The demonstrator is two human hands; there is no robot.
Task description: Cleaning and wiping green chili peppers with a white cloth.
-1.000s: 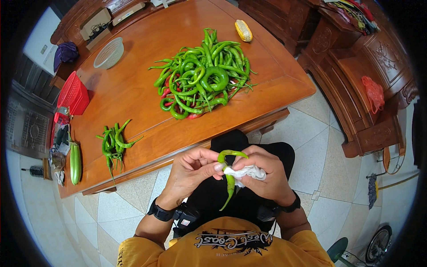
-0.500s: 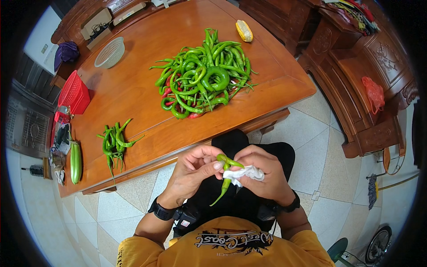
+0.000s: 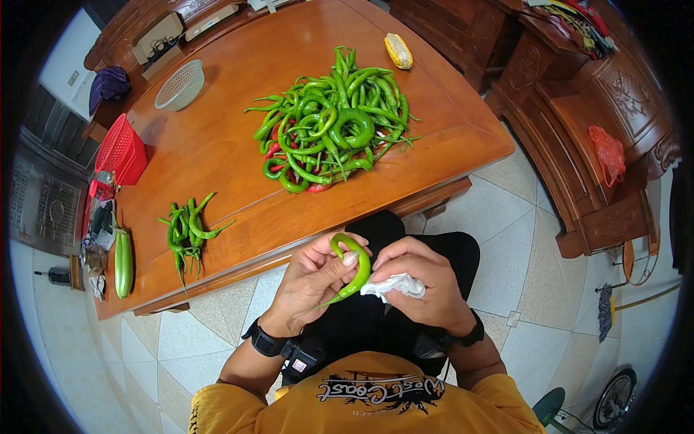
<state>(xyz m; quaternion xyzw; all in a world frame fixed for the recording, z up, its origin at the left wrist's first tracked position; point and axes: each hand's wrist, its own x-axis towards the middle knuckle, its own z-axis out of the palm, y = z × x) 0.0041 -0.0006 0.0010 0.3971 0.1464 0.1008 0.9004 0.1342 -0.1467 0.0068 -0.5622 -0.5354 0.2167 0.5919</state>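
Observation:
Between thumb and fingers, my left hand [image 3: 312,281] grips a curled green chili pepper [image 3: 361,272] above my lap. Close beside it, my right hand [image 3: 423,283] is closed on a crumpled white tissue [image 3: 395,286], whose edge lies right by the pepper's outer curve. A large heap of green peppers [image 3: 353,129], with a few red ones showing underneath, covers part of the wooden table ahead. At the table's left lies a smaller bunch of green peppers [image 3: 189,230].
A long pale-green eggplant [image 3: 123,264] lies by the left edge, near a red basket [image 3: 124,152]. Farther back stand a white colander [image 3: 181,85] and a partly stripped corn cob [image 3: 398,51]. The wooden table [image 3: 210,137] has its near edge just beyond my hands.
The pepper has turned in my left hand, its curve now facing right. My right hand with the tissue has come off the pepper slightly, to the right.

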